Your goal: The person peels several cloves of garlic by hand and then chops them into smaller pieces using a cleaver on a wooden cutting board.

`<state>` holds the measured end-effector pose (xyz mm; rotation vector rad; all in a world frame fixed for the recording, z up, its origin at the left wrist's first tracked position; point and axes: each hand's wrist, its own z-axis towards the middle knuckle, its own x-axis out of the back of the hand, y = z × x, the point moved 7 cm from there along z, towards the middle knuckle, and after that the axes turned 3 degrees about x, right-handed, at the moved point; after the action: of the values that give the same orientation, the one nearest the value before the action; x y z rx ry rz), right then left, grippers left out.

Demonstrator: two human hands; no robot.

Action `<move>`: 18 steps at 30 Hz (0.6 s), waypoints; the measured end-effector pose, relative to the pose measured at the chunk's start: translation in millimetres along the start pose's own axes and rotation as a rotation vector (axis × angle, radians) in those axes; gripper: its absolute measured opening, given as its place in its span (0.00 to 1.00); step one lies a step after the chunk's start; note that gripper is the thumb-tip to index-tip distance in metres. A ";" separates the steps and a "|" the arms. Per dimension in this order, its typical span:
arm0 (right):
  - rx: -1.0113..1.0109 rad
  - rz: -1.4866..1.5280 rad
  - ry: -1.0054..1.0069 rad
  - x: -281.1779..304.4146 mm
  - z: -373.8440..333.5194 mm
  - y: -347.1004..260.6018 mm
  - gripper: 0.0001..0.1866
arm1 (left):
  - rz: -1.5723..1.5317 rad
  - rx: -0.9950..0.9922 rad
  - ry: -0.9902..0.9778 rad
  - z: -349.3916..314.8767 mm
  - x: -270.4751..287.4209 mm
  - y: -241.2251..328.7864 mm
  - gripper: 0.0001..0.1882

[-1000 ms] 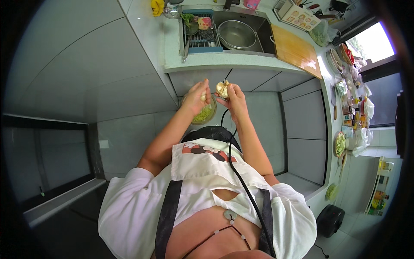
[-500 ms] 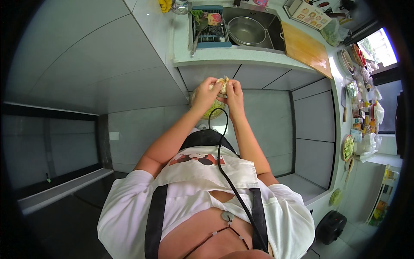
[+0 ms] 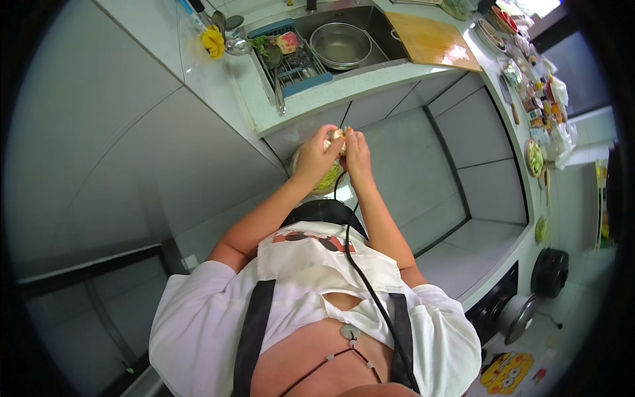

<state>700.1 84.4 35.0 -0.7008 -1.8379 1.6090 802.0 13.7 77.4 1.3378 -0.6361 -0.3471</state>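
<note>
My hands meet in front of me, above a round container (image 3: pixel 296 161) with yellow-green contents (image 3: pixel 329 180). Between the fingertips is a pale, whitish piece that looks like a garlic bulb (image 3: pixel 338 134), mostly covered by fingers. My left hand (image 3: pixel 320 156) grips its left side with bent fingers and thumb. The other side is pinched by my right hand (image 3: pixel 357 155), whose fingers are closed together. Part of the container is hidden behind my hands and wrists. A black cable (image 3: pixel 350 248) runs down my front from near the right wrist.
Ahead is a sink with a metal basin (image 3: pixel 340 45) and a drying rack (image 3: pixel 297 61) holding a ladle (image 3: pixel 278 86). A wooden cutting board (image 3: pixel 433 41) lies right of it. Bottles and packages (image 3: pixel 539 99) crowd the right counter; a tall grey panel (image 3: pixel 99 132) stands at left.
The view has turned, so the sink and counter sit further left and higher. Both hands stay together on the garlic bulb, with the finger positions slightly shifted.
</note>
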 end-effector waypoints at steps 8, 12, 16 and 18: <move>-0.148 0.200 0.102 -13.9 -30.5 -29.4 0.16 | 0.003 0.033 -0.135 3.1 6.8 -7.9 0.14; -0.100 0.155 0.165 -9.4 -37.7 -36.1 0.16 | 0.024 -0.086 -0.080 1.4 10.5 13.4 0.13; -0.022 0.075 0.176 -8.4 -39.5 -35.1 0.15 | 0.097 -0.216 -0.037 -3.4 13.8 23.4 0.12; -0.033 0.105 0.146 -9.1 -40.7 -30.8 0.15 | 0.108 -0.238 -0.026 -7.7 15.0 20.2 0.12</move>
<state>735.7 101.6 68.5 -0.9188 -1.7511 1.5525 816.0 15.4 99.6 1.0686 -0.6642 -0.3413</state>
